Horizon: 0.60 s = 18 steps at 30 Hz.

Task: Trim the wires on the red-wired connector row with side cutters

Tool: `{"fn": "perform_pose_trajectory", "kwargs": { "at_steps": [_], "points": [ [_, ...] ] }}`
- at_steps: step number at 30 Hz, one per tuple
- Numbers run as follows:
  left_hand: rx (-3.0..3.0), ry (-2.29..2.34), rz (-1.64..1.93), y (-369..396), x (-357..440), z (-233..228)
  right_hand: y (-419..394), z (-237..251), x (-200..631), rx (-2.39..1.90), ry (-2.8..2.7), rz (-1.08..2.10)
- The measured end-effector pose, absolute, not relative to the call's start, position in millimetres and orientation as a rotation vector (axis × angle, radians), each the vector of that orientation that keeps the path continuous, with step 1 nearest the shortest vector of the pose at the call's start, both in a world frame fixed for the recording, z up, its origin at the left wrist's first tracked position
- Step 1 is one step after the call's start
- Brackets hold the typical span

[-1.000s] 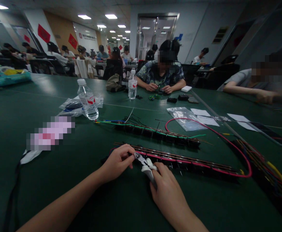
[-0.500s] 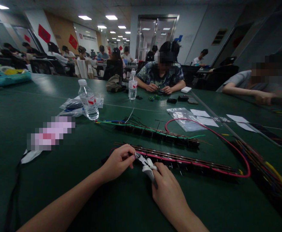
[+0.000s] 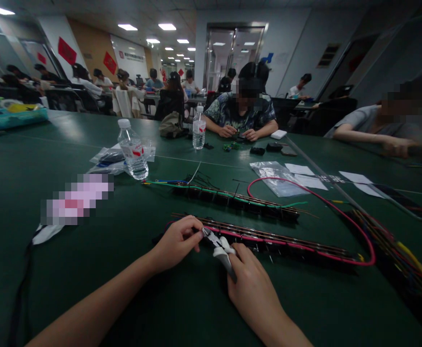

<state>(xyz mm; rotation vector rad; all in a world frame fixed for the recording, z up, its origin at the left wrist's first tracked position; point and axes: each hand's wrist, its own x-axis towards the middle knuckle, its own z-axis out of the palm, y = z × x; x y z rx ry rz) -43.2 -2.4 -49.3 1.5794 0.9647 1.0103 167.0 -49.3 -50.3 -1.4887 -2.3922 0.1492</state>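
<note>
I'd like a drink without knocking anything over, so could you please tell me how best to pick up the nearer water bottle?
Grip the nearer water bottle round its labelled middle, coming from the open near-left side: it stands upright, with plastic bags crowding its base.

The broad dark-green bench (image 3: 88,270) looks matt and smooth, with a faint sheen. The small pliers (image 3: 216,242) show bright bare-metal tips and pale plastic-coated handles. The long pink wire (image 3: 355,221) has glossy plastic insulation. The clear plastic water bottle (image 3: 133,152) shines, as does the crinkled transparent plastic bag (image 3: 274,176)
</note>
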Motion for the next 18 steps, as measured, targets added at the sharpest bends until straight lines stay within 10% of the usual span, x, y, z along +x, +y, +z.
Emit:
{"fn": "perform_pose_trajectory", "kwargs": {
  "at_steps": [18],
  "points": [
    [1.591,0.987,1.001,-1.0,-43.4,-46.6,-52.1,-47.8,167.0,-1.436,-2.338,0.161]
  ]
}}
